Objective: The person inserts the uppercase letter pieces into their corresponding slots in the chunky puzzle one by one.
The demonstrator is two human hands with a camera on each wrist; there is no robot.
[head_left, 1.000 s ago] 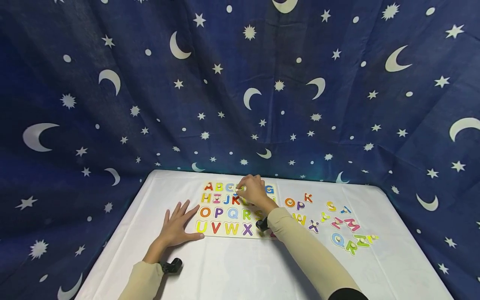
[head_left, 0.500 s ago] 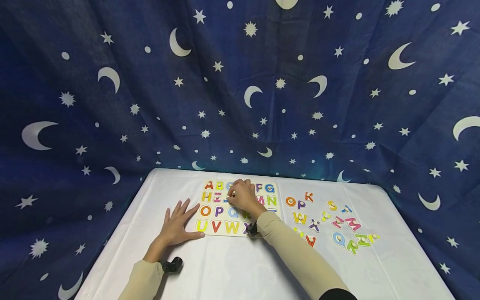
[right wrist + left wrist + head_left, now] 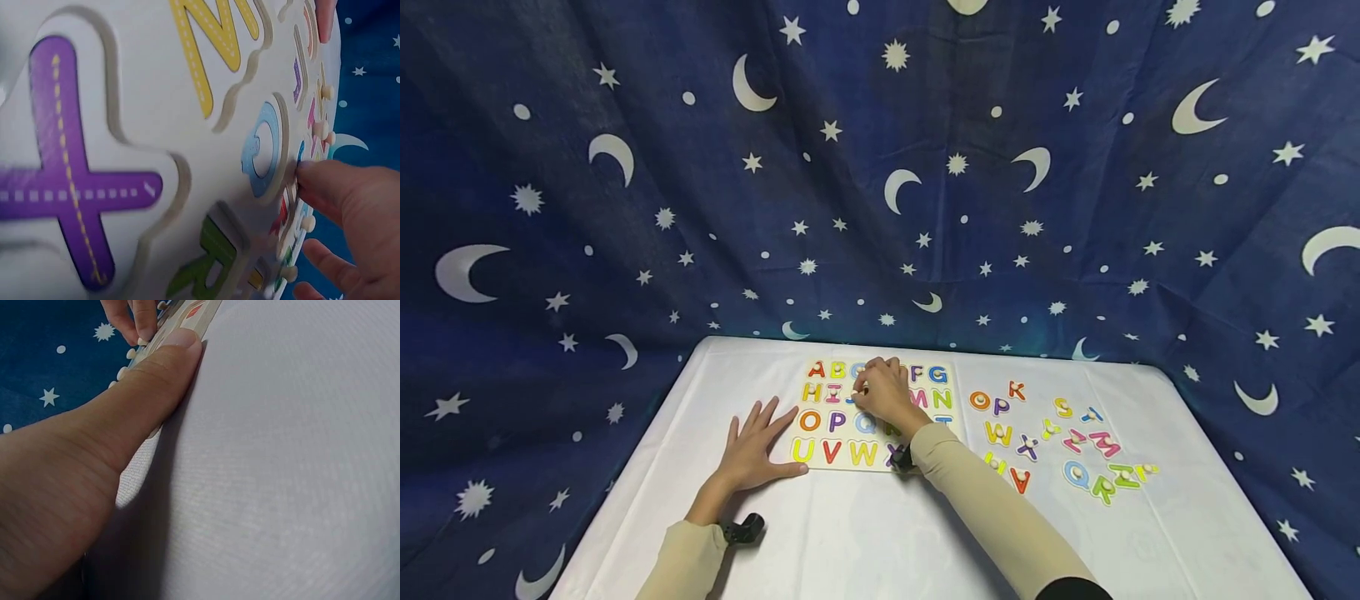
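Note:
A wooden alphabet puzzle board [image 3: 886,469] lies on the white table, with knobbed letter pieces such as the A [image 3: 816,369] in its upper rows. My left hand [image 3: 752,454] is spread flat at the board's left side; in the left wrist view its thumb [image 3: 150,378] touches the edge. Over the second row, my right hand [image 3: 883,393] pinches a blue letter J piece [image 3: 301,152] at the J slot. The fingers hide its knob and most of the piece. In the right wrist view, that hand [image 3: 356,203] is beyond the printed Q and R recesses.
Loose knobbed letters lie right of the board, among them an orange O [image 3: 980,401], a yellow W [image 3: 997,433], a red V-shaped piece [image 3: 1020,480] and a light blue Q [image 3: 1076,474]. A dark blue moon-and-star curtain [image 3: 880,167] hangs behind the table.
My right hand has moved left and slightly nearer with the blue J, from over the top row to the J slot, then stayed there. My left hand has not moved.

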